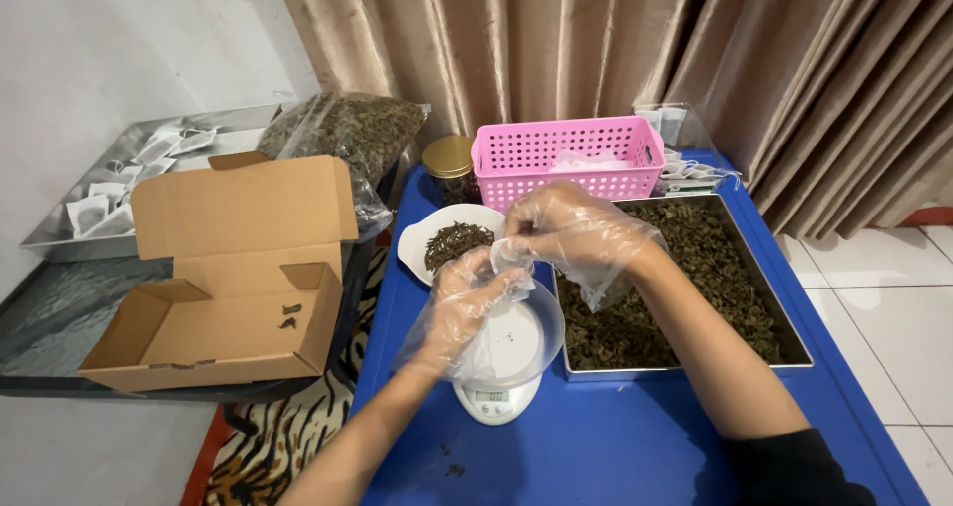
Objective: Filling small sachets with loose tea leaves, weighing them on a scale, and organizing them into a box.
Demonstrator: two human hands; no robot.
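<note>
Two plastic-gloved hands (516,268), perhaps filmy sachet (508,258).

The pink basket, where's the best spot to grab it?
Probably the top rim of the pink basket, one hand on each short end, coming from above. It stands upright and open, and the jar and metal tray crowd its lower sides.
</note>
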